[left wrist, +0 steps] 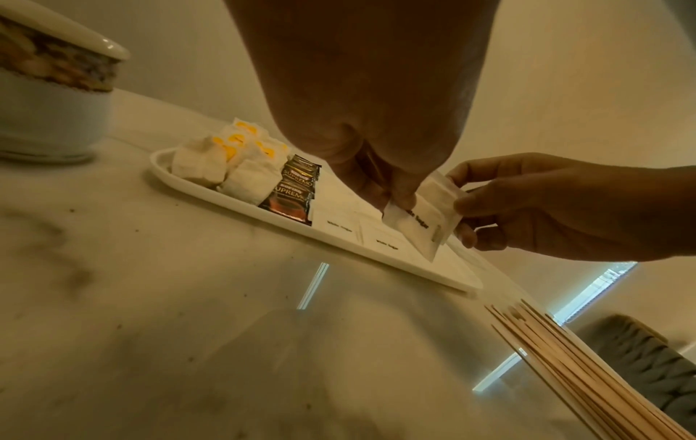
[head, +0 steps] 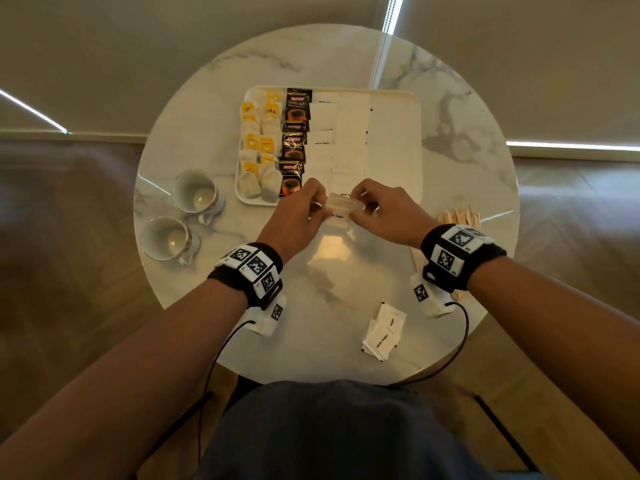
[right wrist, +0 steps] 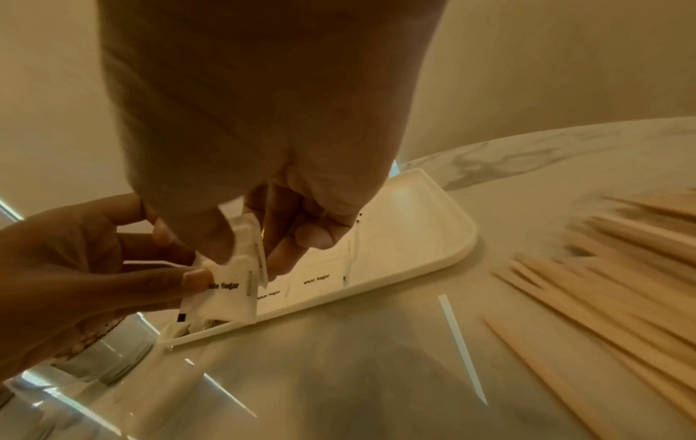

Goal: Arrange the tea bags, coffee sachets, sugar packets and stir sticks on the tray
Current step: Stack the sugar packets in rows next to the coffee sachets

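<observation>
Both hands meet over the near edge of the tray (head: 394,98) and share a small bunch of white sugar packets (head: 341,204). The left hand (head: 301,209) has its grip closed on the bunch: in the left wrist view its thumb and fingertips (left wrist: 399,196) pinch the upper corner of a packet printed "White Sugar". The right hand (head: 384,211) grips the other end, its fingers curled round the packets' far edge; in the right wrist view the packets (right wrist: 233,279) hang tilted between the two hands, their lower corner just above the tray's near rim (right wrist: 433,262). How many packets are in the bunch cannot be told.

On the tray, the tea bags (head: 258,147) with yellow tags fill the left end in two columns. Just beside them runs a column of dark coffee sachets (head: 294,140), then columns of sugar packets laid flat (head: 341,140). The right end of the tray is bare.

Off the tray, a few more sugar packets (head: 382,332) lie on the tabletop (head: 311,341) near the person's body, well apart from the hands. The wooden stir sticks (head: 460,216) lie in a loose pile on the tabletop to the right of the right hand. Two cups (head: 180,216) stand to the left of the tray.
</observation>
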A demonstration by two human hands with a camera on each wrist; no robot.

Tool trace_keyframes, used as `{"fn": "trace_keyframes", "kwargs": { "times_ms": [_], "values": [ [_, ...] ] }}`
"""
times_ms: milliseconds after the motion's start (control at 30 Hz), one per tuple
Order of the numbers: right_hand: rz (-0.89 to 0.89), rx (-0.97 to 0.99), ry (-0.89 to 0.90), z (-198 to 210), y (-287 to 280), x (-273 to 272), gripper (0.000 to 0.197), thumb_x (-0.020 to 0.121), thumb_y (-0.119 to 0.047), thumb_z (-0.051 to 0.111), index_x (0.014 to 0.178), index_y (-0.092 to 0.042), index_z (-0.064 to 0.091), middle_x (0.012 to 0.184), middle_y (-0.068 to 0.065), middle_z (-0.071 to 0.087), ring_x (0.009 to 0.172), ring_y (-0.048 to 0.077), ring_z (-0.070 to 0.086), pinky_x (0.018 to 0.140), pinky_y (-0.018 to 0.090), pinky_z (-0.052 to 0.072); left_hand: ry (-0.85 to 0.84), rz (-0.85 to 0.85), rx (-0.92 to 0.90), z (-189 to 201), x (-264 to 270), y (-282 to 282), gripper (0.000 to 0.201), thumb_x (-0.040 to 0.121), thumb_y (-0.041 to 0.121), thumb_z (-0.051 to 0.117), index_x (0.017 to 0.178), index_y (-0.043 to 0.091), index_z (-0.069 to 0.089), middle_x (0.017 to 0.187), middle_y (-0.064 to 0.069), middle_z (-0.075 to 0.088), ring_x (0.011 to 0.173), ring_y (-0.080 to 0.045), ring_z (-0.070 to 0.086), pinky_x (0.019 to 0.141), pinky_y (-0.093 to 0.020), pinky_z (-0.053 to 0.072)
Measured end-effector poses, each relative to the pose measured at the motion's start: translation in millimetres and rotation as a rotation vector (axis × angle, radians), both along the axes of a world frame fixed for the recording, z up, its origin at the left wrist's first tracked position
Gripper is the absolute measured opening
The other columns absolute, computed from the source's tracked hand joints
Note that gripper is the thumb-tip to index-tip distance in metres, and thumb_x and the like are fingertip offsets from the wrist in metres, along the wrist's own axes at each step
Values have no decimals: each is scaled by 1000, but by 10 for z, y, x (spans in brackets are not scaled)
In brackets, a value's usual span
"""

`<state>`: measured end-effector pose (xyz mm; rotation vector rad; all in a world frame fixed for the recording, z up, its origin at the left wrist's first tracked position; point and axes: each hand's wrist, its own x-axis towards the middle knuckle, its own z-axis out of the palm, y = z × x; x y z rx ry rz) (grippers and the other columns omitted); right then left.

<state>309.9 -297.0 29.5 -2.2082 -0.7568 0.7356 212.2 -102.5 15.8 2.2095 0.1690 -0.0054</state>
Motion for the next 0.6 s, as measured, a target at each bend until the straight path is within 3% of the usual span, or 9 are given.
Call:
{"fn": "trace_keyframes", "kwargs": {
  "times_ms": [133, 200, 267, 367, 467, 600],
  "values": [
    [18, -39, -67, -98, 239, 177, 16, 94, -19, 60, 110, -15, 60, 91, 4, 68, 79, 21, 62, 74, 29, 51, -22, 27, 51, -120, 151, 164, 16, 91, 15, 67, 96, 13, 52, 99, -2, 56, 78, -12, 57, 72, -27, 52],
    [-9, -58, -74, -158, 365, 264, 19, 95, -15, 60, 114, -12, 59, 88, 4, 66, 76, 19, 59, 68, 18, 46, -60, 43, 100, -219, 210, 244, 15, 91, 16, 66, 99, 13, 54, 106, -2, 49, 78, -9, 53, 73, -22, 48],
    [-10, -60, -81, -214, 473, 344, 21, 95, -14, 59, 116, -12, 55, 81, 0, 63, 69, 15, 55, 60, 6, 37, -68, 51, 161, -309, 250, 302, 16, 90, 18, 64, 104, 15, 58, 111, -3, 48, 87, -13, 54, 81, -28, 51],
    [24, -67, -88, -304, 593, 439, 23, 95, -15, 60, 115, -14, 50, 76, -1, 61, 67, 19, 56, 59, 15, 39, -4, -17, 326, -409, 274, 334, 24, 89, 22, 63, 113, 19, 64, 113, -3, 54, 98, -20, 55, 85, -40, 51],
    [35, -91, -140, -401, 688, 491, 28, 91, -18, 65, 116, -16, 53, 95, 5, 63, 81, 21, 58, 74, 32, 50, 31, -90, 405, -486, 272, 341, 29, 88, 24, 60, 116, 19, 67, 113, -5, 58, 104, -26, 55, 82, -46, 51],
    [4, -102, -279, -527, 715, 522, 39, 83, -20, 74, 118, -16, 58, 119, 7, 49, 103, 25, 53, 85, 34, 50, 33, -80, 389, -557, 284, 356, 30, 90, 27, 56, 116, 22, 69, 109, -2, 60, 101, -23, 55, 79, -45, 50]
  ]
}}
